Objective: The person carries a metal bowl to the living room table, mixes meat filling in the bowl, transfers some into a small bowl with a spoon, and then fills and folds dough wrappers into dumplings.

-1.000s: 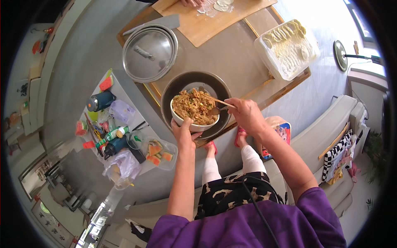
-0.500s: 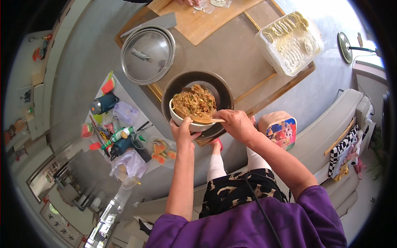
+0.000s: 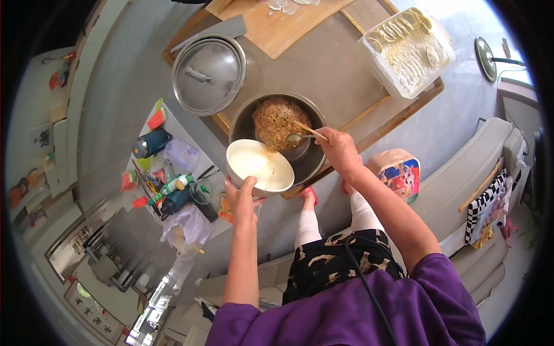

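Note:
My left hand [image 3: 244, 197] grips the near rim of a white bowl [image 3: 245, 154], tilted over the near left edge of a wide metal pot [image 3: 316, 115]. A few traces of food cling inside the bowl. In the pot lies a large mound of brown minced filling [image 3: 277, 118] with green bits. My right hand [image 3: 339, 151] is closed around a metal spoon [image 3: 294, 138] and thin wooden chopsticks [image 3: 302, 125], whose ends reach the filling. Whether it is one chopstick or two is hard to tell.
A lidded steel pot [image 3: 209, 75] stands left, beside a cleaver-like blade [image 3: 222, 29]. A wooden board [image 3: 283, 26] lies at the far side. At right, a plastic box [image 3: 410, 55] holds folded dumplings on flour. A side table [image 3: 210, 167] carries bottles and bags.
The filling has gone from the white bowl into the pot. My left hand has tipped the bowl; my right hand has moved slightly up and right. The other person's hand has left view.

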`<state>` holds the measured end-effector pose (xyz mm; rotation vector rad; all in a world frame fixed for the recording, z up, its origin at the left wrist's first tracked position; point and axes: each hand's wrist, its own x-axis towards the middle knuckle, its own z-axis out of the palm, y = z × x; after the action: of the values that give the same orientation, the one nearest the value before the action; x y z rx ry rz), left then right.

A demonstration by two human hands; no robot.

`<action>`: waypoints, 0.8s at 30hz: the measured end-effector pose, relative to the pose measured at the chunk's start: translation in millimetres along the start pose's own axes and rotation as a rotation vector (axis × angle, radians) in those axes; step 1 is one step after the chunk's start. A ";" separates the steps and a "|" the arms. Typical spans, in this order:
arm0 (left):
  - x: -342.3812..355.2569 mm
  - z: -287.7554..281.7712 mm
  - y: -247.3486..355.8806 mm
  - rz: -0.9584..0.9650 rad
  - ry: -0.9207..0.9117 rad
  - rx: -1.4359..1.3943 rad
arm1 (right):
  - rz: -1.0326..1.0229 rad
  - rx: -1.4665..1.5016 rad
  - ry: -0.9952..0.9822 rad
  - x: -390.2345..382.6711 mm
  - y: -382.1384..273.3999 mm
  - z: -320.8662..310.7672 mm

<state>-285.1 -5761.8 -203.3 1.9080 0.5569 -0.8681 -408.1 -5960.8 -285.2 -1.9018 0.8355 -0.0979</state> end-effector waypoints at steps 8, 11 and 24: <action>-19.6 -17.1 8.8 0.088 0.017 -0.026 | 0.069 0.173 -0.002 -13.6 -14.1 -3.4; -15.8 -18.0 2.8 0.213 -0.007 0.081 | -0.003 0.156 0.032 -20.1 -15.6 2.9; -32.6 -24.7 26.8 0.372 -0.184 0.066 | -0.288 0.218 -0.088 0.9 -19.4 23.0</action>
<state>-279.5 -5752.9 -155.5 1.8844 0.0582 -0.8121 -388.2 -5938.8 -280.5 -1.7943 0.4682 -0.2685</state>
